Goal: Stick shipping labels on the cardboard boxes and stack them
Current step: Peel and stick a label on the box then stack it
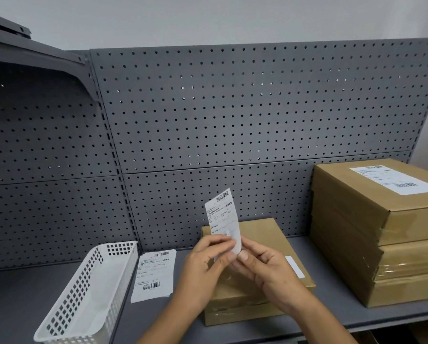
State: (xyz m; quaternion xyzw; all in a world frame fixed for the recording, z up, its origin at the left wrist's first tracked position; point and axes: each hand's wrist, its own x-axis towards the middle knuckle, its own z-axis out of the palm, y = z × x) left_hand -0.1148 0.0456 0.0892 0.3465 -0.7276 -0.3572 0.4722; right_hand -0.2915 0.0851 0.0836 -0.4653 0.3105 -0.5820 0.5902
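Both hands hold one white shipping label (223,216) upright above a plain cardboard box (265,234) in the middle of the grey shelf. My left hand (208,259) pinches the label's lower edge from the left, and my right hand (262,266) pinches it from the right, fingertips touching at the bottom corner. The box under my hands has no label on top, only a small white strip (294,266) near its right edge. To the right stands a stack of three cardboard boxes (357,239); the top one bears a stuck label (396,180).
A pile of loose labels (155,276) lies flat left of the box. A white perforated plastic basket (88,291) sits at the front left. A grey pegboard wall (208,120) backs the shelf (21,306). The shelf's front edge runs below the box.
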